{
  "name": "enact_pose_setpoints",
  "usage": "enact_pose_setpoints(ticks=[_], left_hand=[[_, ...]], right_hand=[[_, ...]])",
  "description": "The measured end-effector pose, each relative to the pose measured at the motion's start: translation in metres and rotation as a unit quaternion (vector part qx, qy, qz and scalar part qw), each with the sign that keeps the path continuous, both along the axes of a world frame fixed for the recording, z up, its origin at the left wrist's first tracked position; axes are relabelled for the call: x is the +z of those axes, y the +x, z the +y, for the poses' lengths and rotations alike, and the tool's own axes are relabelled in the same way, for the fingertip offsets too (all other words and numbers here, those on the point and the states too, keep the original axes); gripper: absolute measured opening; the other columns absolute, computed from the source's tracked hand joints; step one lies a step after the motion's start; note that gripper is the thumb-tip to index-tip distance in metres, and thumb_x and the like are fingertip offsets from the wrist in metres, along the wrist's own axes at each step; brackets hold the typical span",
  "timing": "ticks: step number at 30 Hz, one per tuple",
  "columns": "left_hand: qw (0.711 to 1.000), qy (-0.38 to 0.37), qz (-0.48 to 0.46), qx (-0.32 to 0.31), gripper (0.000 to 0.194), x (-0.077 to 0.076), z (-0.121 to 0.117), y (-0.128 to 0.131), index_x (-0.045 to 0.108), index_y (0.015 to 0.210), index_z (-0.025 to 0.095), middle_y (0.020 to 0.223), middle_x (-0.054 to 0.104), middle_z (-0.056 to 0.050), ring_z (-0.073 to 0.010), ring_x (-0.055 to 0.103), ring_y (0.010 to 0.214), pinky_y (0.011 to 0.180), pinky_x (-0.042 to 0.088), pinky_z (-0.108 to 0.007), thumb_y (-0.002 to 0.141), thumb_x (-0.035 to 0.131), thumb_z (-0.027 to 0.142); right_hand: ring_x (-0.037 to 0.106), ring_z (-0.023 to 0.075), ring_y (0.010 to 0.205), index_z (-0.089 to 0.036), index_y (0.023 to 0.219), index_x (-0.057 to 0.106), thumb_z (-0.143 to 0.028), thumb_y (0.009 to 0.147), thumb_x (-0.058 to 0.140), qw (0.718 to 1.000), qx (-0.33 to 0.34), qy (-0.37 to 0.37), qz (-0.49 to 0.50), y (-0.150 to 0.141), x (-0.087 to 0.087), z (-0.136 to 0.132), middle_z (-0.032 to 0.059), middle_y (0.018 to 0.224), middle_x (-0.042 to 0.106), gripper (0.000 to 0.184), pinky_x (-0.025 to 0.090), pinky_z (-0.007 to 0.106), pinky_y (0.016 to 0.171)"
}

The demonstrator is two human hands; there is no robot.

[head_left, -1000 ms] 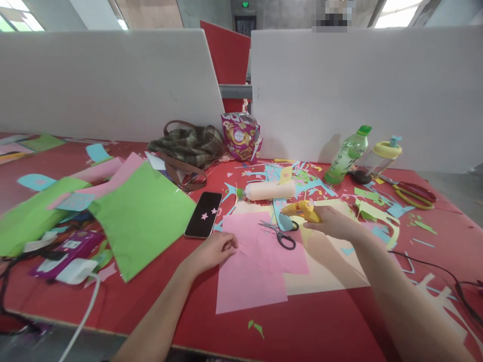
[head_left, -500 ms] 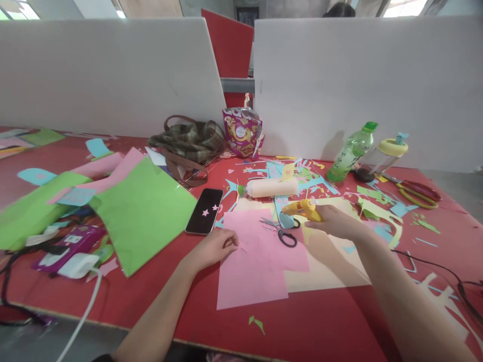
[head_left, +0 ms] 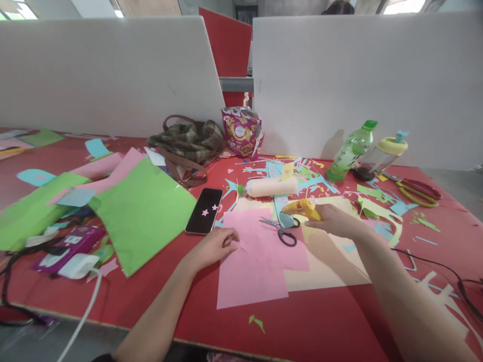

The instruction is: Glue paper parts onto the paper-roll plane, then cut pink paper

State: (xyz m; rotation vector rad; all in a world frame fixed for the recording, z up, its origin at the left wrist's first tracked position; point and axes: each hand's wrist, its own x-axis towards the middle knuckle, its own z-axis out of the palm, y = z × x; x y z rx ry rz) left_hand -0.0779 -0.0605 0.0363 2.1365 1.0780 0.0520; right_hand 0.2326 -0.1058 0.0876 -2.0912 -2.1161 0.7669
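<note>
My right hand (head_left: 332, 221) grips a yellow hot glue gun (head_left: 304, 208), its nozzle pointing left above the papers. My left hand (head_left: 219, 245) rests at the left edge of a pink paper sheet (head_left: 252, 281), fingers curled together. Whatever those fingers pinch is too small or hidden to name. Between the hands lie scissors with dark handles (head_left: 281, 233), blades pointing left, partly over a light blue paper piece (head_left: 286, 219). A phone (head_left: 204, 211) with small pink paper stars on its screen is just beyond my left hand. Behind the scissors, a bottle wrapped in cream paper (head_left: 272, 187) lies on its side.
Green paper (head_left: 147, 216) and a purple packet (head_left: 70, 246) with a white charger (head_left: 79, 265) lie left. A plaid bag (head_left: 192, 143) and snack bag (head_left: 242, 131) stand behind. At right are a green bottle (head_left: 350, 151), a yellow-rimmed jar (head_left: 385, 156), large scissors (head_left: 418, 191) and paper scraps.
</note>
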Motion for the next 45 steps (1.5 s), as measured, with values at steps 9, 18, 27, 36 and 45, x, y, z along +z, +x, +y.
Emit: enact_pose_setpoints(ticks=[9, 18, 27, 36, 45], left_hand=[[1.0, -0.002, 0.001, -0.001, 0.02, 0.0, 0.0, 0.001, 0.054, 0.079, 0.017, 0.053, 0.03, 0.006, -0.0091, 0.032, 0.05, 0.049, 0.024, -0.02, 0.073, 0.043, 0.033], [1.0, 0.019, 0.005, -0.006, 0.017, -0.002, 0.0, 0.002, 0.054, 0.073, 0.016, 0.053, 0.032, 0.005, -0.0098, 0.034, 0.051, 0.05, 0.025, -0.02, 0.073, 0.041, 0.027], [1.0, 0.017, 0.001, 0.001, 0.018, 0.002, 0.0, -0.001, 0.055, 0.079, 0.017, 0.057, 0.035, 0.004, -0.01, 0.037, 0.054, 0.053, 0.029, -0.02, 0.071, 0.044, 0.029], [0.998, 0.059, -0.018, 0.001, 0.02, 0.001, -0.005, 0.008, 0.055, 0.085, 0.017, 0.067, 0.047, 0.001, -0.0119, 0.042, 0.06, 0.057, 0.031, -0.022, 0.074, 0.043, 0.029], [0.999, 0.038, -0.003, 0.034, 0.016, -0.003, -0.007, 0.01, 0.052, 0.073, 0.018, 0.053, 0.035, 0.005, -0.0104, 0.036, 0.051, 0.049, 0.026, -0.02, 0.073, 0.043, 0.03]], right_hand=[[0.056, 0.0218, 0.074, -0.021, 0.083, 0.053, -0.038, 0.071, 0.045, 1.0, 0.021, -0.017, -0.001, 0.0, 0.007, -0.001, 0.0048, 0.084, 0.061, 0.023, 0.04, 0.027, 0.057], [0.054, 0.018, 0.057, -0.021, 0.065, 0.046, -0.043, 0.069, 0.046, 0.999, -0.03, 0.011, -0.041, 0.006, 0.02, -0.007, 0.0019, 0.065, 0.055, 0.022, 0.038, 0.027, 0.048], [0.053, 0.018, 0.056, -0.021, 0.065, 0.046, -0.042, 0.07, 0.046, 0.999, -0.021, 0.001, -0.043, 0.003, 0.02, -0.005, 0.002, 0.063, 0.055, 0.021, 0.039, 0.027, 0.049], [0.054, 0.0203, 0.061, -0.021, 0.066, 0.046, -0.042, 0.069, 0.046, 0.998, -0.023, 0.01, -0.057, 0.003, 0.019, -0.006, 0.0028, 0.066, 0.055, 0.021, 0.038, 0.028, 0.051], [0.054, 0.02, 0.063, -0.021, 0.066, 0.045, -0.04, 0.07, 0.045, 0.999, -0.014, 0.011, -0.046, 0.003, 0.02, -0.006, 0.0025, 0.067, 0.056, 0.02, 0.038, 0.028, 0.052]])
